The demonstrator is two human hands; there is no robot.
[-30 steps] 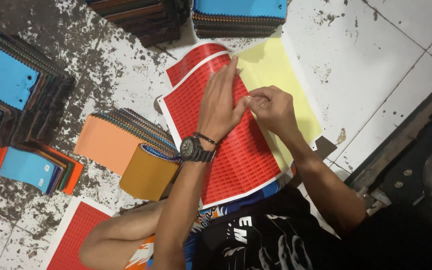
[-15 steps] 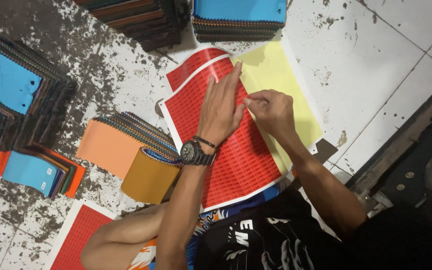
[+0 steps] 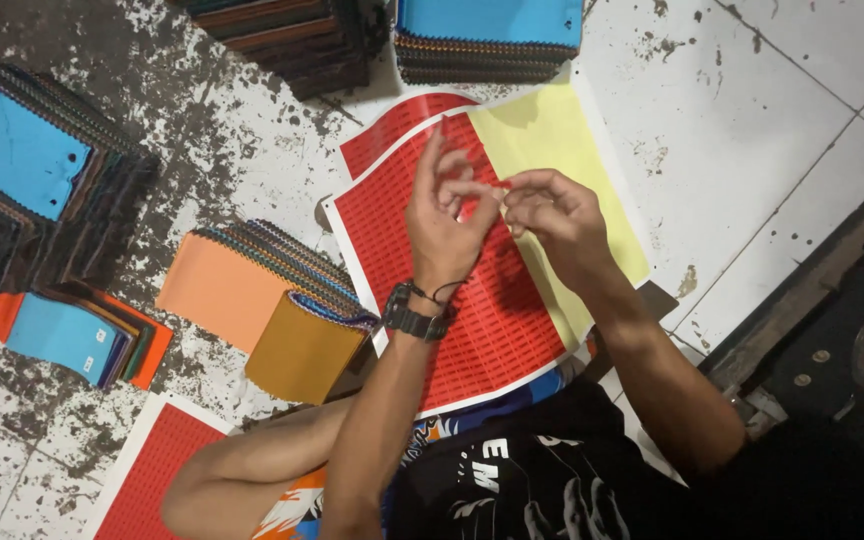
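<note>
Red sticker sheet [image 3: 472, 300] is lying on the tiled floor [image 3: 752, 130]; above it, left hand [image 3: 444, 215] and right hand [image 3: 552, 215] are meeting, fingertips pinching something tiny, unclear what. Swatch stacks are lying at nine o'clock [image 3: 252, 285].

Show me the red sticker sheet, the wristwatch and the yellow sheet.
Red sticker sheet [image 3: 492, 320], head view, lower middle of its printed face.
Wristwatch [image 3: 414, 320], head view, its black strap.
Yellow sheet [image 3: 552, 140], head view, its upper part.

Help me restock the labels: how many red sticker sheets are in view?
3: one red sheet under both hands, one partly tucked beneath it near the top, one at bottom left by the knee. More may lie hidden underneath.
</note>
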